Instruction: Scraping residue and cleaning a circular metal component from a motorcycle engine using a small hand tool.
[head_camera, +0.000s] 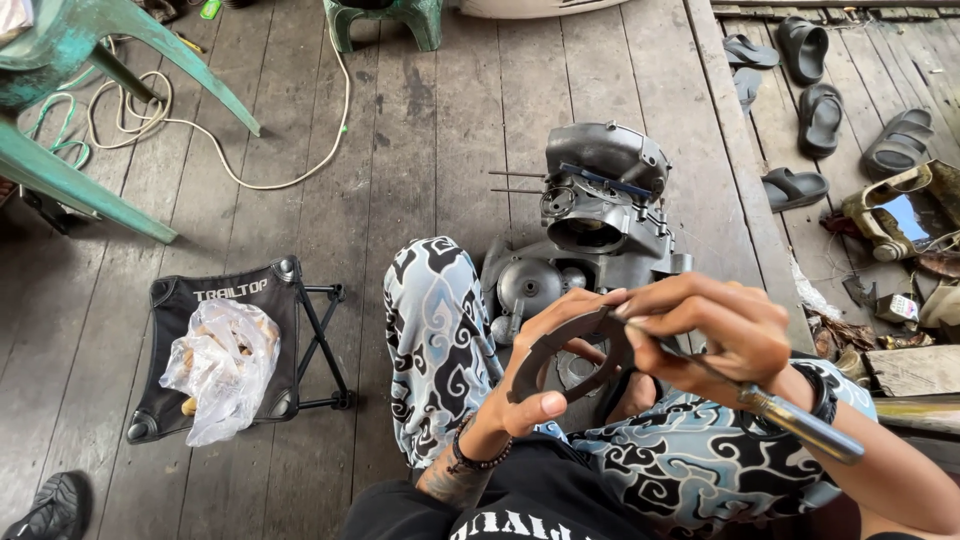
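At frame centre, the left hand (535, 390) grips a curved shoe (570, 350); right hand (715, 325) clenches a tool (800, 425), working its edge. The engine (590, 230) above remains open, unassembled.

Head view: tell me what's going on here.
A person sits on a plank floor. The left hand holds a dark curved gasket-like part over the lap, while the right hand works a metal-handled tool against it. A grey engine case sits just ahead.
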